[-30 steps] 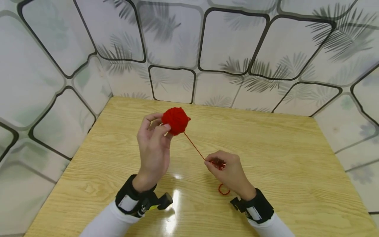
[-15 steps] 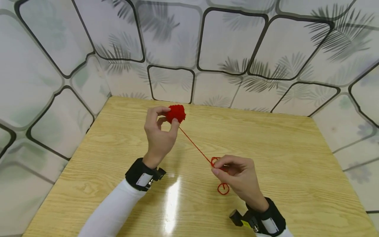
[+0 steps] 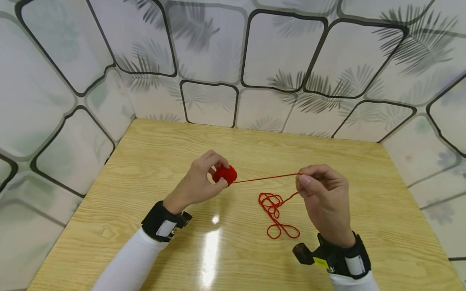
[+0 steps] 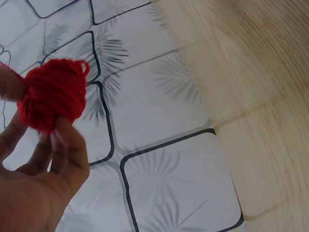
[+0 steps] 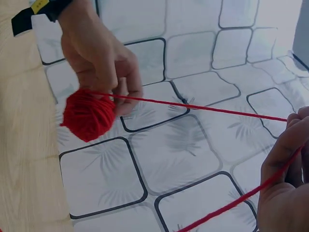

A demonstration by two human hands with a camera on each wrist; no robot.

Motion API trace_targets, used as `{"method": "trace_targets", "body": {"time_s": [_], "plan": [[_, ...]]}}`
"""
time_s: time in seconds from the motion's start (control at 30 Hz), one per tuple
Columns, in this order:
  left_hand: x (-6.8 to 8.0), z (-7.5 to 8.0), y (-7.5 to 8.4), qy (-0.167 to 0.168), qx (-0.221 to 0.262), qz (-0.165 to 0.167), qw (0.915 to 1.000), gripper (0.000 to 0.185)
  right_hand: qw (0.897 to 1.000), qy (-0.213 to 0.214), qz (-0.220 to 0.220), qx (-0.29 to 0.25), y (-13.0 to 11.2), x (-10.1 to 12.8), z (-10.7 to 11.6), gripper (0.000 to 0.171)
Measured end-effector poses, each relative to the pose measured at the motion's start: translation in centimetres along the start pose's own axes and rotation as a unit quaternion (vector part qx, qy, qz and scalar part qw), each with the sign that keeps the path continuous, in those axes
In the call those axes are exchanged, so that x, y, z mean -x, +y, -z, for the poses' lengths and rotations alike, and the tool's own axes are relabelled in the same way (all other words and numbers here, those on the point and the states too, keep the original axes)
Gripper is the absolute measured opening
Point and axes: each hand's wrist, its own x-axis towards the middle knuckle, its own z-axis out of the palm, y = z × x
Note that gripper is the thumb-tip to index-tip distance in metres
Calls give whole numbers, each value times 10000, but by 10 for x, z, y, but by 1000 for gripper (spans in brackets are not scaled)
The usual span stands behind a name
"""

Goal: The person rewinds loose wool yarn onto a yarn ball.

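Note:
A small ball of red yarn (image 3: 226, 174) is held between the thumb and fingers of my left hand (image 3: 196, 182), above the table left of centre. From it a strand (image 3: 267, 178) runs taut to my right hand (image 3: 325, 198), which pinches it between thumb and fingertips. Below that hand the yarn continues down to a loose tangle of loops (image 3: 272, 208) on the tabletop. In the left wrist view the wound ball (image 4: 55, 94) shows a small loop sticking out at its top. The right wrist view shows the stretched strand (image 5: 203, 107) between both hands.
The wooden table (image 3: 378, 202) has a glossy light reflection near its front. Patterned panels (image 3: 284, 52) with leaf prints stand along its back and sides. Each wrist wears a black strap (image 3: 158, 222) with a small camera.
My left hand has brought the ball down and nearer, turning it over. My right hand has moved right and up, so the strand now lies nearly level and the loops on the table show fully.

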Motion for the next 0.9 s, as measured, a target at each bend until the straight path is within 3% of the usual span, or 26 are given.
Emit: {"method": "trace_targets", "body": {"time_s": [0.07, 0.13, 0.2, 0.27, 0.37, 0.43, 0.5, 0.6, 0.67, 0.7, 0.77, 0.8, 0.87, 0.9], "plan": [[5, 2, 5, -640, 977, 423, 9923, 23, 9989, 187, -202, -380, -2, -7, 0, 25], [10, 3, 10, -1217, 1950, 720, 9706, 24, 9944, 343, -471, -885, -2, -15, 2, 27], [14, 2, 13, -1679, 2802, 779, 9419, 24, 9869, 487, -809, -1312, 0, -22, 6, 28], [18, 0, 14, -1948, 3493, 613, 9145, 25, 9752, 672, -1131, -1782, 4, -29, 11, 28], [24, -3, 15, -2053, 4452, 426, 8706, 29, 9605, 1050, -1435, -2141, 11, -37, 21, 26], [28, -5, 17, -1986, 5119, 365, 8350, 33, 9589, 1306, -1439, -2068, 17, -41, 27, 24], [31, -6, 21, -1931, 5862, 340, 7861, 37, 9657, 1528, -1330, -1621, 25, -43, 32, 23], [32, -5, 27, -1772, 6915, 256, 6998, 36, 9785, 1717, -1102, -306, 38, -43, 39, 16], [33, -3, 31, -1520, 7470, 291, 6465, 31, 9778, 1623, -1058, 801, 48, -40, 44, 8], [32, -1, 32, -1322, 7682, 343, 6255, 31, 9727, 1505, -1069, 1405, 53, -37, 46, 6], [31, 3, 35, -735, 7968, 547, 5973, 29, 9520, 1076, -1099, 2646, 61, -30, 49, 8], [30, 6, 36, -372, 8018, 692, 5924, 28, 9391, 793, -1097, 3158, 66, -26, 50, 9], [26, 10, 38, 357, 7988, 1011, 5919, 29, 9076, 213, -971, 4079, 72, -17, 50, 7], [24, 12, 39, 714, 7908, 1175, 5965, 29, 8936, -62, -848, 4408, 75, -12, 49, 5]]}}
